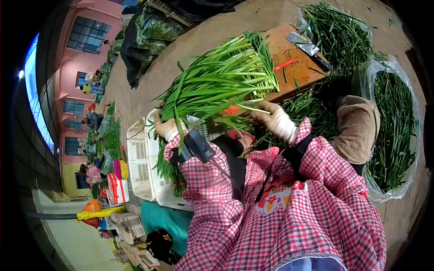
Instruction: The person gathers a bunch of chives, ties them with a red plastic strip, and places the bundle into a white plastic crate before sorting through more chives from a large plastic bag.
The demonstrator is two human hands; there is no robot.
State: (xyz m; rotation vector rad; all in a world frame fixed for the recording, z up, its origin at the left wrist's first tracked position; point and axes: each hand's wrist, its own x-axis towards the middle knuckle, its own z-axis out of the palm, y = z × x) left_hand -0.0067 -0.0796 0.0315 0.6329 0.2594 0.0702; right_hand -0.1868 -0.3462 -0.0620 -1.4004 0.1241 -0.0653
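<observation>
A large bunch of Chinese chives spreads in front of me, its pale stalk ends to the right and its leaves to the left. My left hand is closed around the leafy end from below; the leaves partly hide its fingers. At the lower right of the bunch, my right hand pinches a few pale stalks between its fingers. White wrapping covers both wrists. The cutting board behind the stalk ends carries a kitchen knife and red strips.
A white plastic crate stands at my left with more chives inside. On my right are a plastic bag of greens and a loose heap of greens. Other people are far off at the left.
</observation>
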